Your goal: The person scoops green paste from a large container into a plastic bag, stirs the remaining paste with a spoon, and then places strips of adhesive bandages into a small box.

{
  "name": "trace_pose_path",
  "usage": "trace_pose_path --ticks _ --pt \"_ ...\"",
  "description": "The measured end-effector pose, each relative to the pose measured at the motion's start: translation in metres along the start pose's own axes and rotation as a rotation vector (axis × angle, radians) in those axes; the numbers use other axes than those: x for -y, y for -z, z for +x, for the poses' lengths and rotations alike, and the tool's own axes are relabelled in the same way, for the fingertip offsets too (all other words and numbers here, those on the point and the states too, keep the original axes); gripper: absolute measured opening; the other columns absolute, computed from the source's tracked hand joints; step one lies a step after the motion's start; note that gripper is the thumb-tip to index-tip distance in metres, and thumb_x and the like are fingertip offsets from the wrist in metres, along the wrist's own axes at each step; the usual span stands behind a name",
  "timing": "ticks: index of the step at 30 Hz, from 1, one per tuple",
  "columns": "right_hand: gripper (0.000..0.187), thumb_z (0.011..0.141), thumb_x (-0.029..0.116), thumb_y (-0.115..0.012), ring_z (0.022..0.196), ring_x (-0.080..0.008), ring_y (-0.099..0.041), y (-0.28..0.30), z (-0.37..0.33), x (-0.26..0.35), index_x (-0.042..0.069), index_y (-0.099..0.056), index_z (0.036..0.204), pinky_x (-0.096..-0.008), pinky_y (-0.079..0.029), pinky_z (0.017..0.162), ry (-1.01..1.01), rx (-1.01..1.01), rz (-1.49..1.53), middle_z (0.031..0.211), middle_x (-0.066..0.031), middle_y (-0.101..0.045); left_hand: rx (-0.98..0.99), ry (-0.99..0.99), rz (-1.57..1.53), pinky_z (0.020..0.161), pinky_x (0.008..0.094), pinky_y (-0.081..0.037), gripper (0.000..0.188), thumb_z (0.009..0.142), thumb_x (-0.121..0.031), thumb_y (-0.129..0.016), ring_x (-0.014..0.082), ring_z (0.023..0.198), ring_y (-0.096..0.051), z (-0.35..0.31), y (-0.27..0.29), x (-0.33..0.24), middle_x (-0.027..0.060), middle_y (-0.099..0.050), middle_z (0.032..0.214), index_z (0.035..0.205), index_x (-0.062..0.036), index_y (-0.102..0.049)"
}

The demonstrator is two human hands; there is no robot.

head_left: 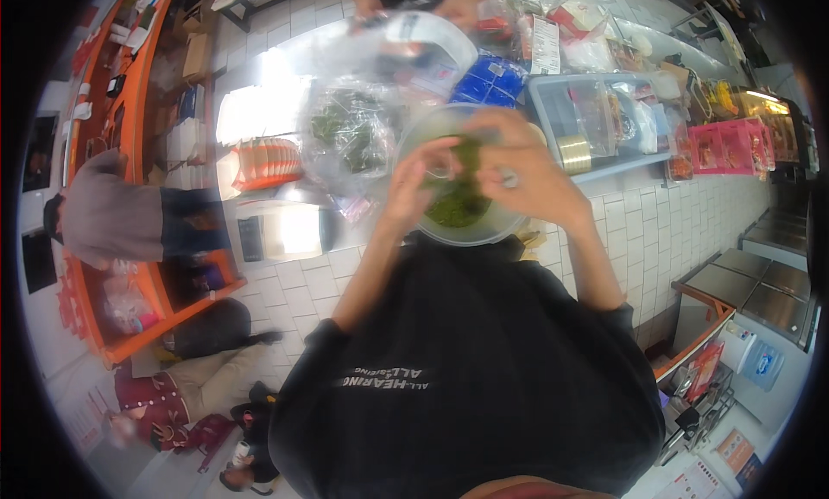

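A round translucent bowl (509,226) sits against my dark shirt, with chopped-looking green leaves (451,211) at its bottom. Over its left side, my left hand (413,186) has its fingers curled inward; whatever they pinch is blurred. My right hand (528,173) reaches in from the right, its bent fingers closed about a dark green leafy bit (468,155). Both hands are close together above the bowl. Just left of it lies a clear plastic bag (350,132) of leafy greens.
Across the table a co-worker's hands (458,10) hold a whitish, blurred container (432,38). A blue packet (489,81) lies behind the bowl. To the right stand a grey-blue tub (546,110) of bagged goods and a gold can (573,154). Orange-and-white stacked trays (269,163) stand left.
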State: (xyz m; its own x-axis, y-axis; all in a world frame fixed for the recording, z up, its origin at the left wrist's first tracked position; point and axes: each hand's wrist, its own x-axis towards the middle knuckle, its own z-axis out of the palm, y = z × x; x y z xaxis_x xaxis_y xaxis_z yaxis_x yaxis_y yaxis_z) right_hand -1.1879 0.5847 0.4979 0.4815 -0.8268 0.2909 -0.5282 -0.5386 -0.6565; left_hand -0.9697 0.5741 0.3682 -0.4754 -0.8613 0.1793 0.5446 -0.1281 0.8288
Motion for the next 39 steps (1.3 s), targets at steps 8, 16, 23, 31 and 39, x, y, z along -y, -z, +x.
trace_pose_path --ticks 8,16,23,31,39 --pt "0.017 0.086 0.018 -0.078 0.105 -0.0258 -0.064 -0.026 0.014 -0.023 0.003 -0.072 0.090 -0.0377 -0.050 0.088 -0.152 -0.026 0.282 0.114 -0.0108 -0.069 -0.093 0.225 0.601 0.095 0.0338 -0.050 0.044 0.096 -0.031 -0.070 0.0181 0.106 -0.066 0.001 -0.012 -0.033 0.0125 -0.073 0.115 0.124 0.0023 -0.068" --pt "0.013 0.089 0.008 -0.075 0.091 -0.0141 -0.068 -0.049 0.008 -0.028 -0.001 -0.072 0.098 -0.0288 -0.052 0.083 -0.358 -0.015 0.425 0.099 -0.0080 -0.072 -0.348 -0.025 0.746 0.081 0.0290 -0.052 0.018 0.091 -0.011 -0.075 0.0113 0.084 -0.066 -0.007 -0.015 -0.034 0.0086 -0.077 0.094 0.107 -0.0025 -0.077" --pt "0.011 0.089 0.011 -0.074 0.077 -0.0209 -0.061 -0.070 0.007 -0.024 0.002 -0.070 0.092 -0.0332 -0.048 0.072 -0.179 -0.098 0.273 0.082 -0.0085 -0.064 -0.325 -0.089 0.942 0.077 0.0278 -0.051 0.012 0.089 -0.007 -0.076 0.0136 0.080 -0.066 -0.019 -0.009 -0.042 0.0090 -0.076 0.087 0.099 -0.0022 -0.078" --pt "0.008 0.090 0.007 -0.072 0.076 -0.0185 -0.061 -0.076 0.012 -0.001 0.000 -0.068 0.091 -0.0309 -0.047 0.065 -0.225 -0.115 0.267 0.088 -0.0088 -0.066 -0.398 -0.154 0.856 0.075 0.0288 -0.052 0.010 0.087 -0.007 -0.077 0.0138 0.081 -0.069 -0.026 -0.010 -0.052 0.0083 -0.076 0.087 0.096 -0.0030 -0.079" --pt "0.032 0.096 0.016 -0.067 0.096 -0.0232 -0.072 -0.091 0.066 0.016 0.008 -0.060 0.127 -0.0368 -0.058 0.078 0.192 -0.737 0.496 0.124 -0.0149 -0.067 -0.500 0.015 0.865 0.073 0.0362 -0.053 0.019 0.088 -0.018 -0.077 0.0253 0.080 -0.071 -0.070 0.050 -0.025 0.0139 -0.076 0.093 0.099 -0.0026 -0.077"
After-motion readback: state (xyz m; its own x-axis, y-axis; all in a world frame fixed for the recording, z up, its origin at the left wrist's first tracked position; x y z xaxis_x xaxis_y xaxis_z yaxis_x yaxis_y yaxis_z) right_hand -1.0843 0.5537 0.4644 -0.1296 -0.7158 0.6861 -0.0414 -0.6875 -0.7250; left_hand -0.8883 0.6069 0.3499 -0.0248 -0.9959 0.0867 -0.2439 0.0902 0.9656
